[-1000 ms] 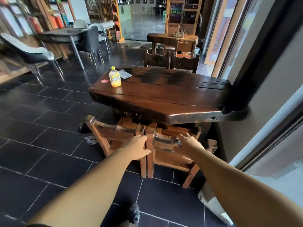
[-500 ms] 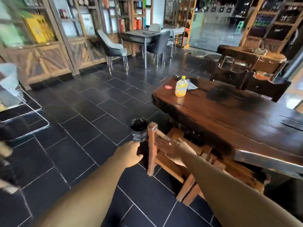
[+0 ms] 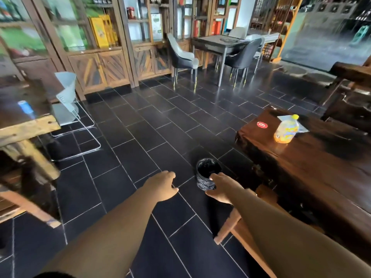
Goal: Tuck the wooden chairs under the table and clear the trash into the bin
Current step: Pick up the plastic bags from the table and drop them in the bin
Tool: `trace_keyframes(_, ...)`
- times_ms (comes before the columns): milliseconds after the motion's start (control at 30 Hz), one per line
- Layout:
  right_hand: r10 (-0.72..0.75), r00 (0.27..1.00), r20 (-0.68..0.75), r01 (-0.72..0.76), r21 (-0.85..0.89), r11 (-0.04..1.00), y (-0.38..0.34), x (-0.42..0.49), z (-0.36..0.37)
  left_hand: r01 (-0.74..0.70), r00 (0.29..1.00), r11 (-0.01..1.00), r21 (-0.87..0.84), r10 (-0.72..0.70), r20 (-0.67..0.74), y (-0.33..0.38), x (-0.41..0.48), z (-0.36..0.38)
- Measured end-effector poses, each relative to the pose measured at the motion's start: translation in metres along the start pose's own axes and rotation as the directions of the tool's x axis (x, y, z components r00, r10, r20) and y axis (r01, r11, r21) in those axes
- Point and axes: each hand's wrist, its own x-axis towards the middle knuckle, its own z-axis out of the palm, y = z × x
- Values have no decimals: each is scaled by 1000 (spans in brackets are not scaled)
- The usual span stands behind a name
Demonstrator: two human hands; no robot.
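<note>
A dark wooden table fills the right side. On its far corner stand a yellow drink bottle and a flat piece of paper behind it. A wooden chair sits tucked under the table's near edge, partly hidden by my right arm. A small black bin with a dark liner stands on the floor at the table's corner. My right hand hovers just in front of the bin, fingers loosely curled and holding nothing. My left hand is held over the floor tiles, loosely open and empty.
A red round sticker marks the table corner. Another wooden table with a blue object stands at left, beside a grey wire-frame chair. Dark chairs around a grey table stand at the back by the wooden cabinets.
My view has swung left away from the table. Both hands have come off the wooden chairs and moved out over the floor, the right hand now by the bin.
</note>
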Motion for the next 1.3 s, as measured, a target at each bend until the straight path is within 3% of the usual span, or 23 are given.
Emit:
trace_keyframes(233,-36,999,21,36,-2,999,-9,96,-29,12,1000,1000,3,-12,24,-27,83,-21)
trace_keyframes(533,-74,995,66,79,-69,994,6,279,-96,63,997,998,-17,-63,34,-37,262,-70)
trace_keyframes(900,-110,990,91,112,-8,994,15,441,-174,94,992,995,22,-96,81,-42,419,-129)
trace_keyframes(1300,-5,999,51,4,16,1000,10,633,-251,-35,996,999,26,33,89,-93,635,-191)
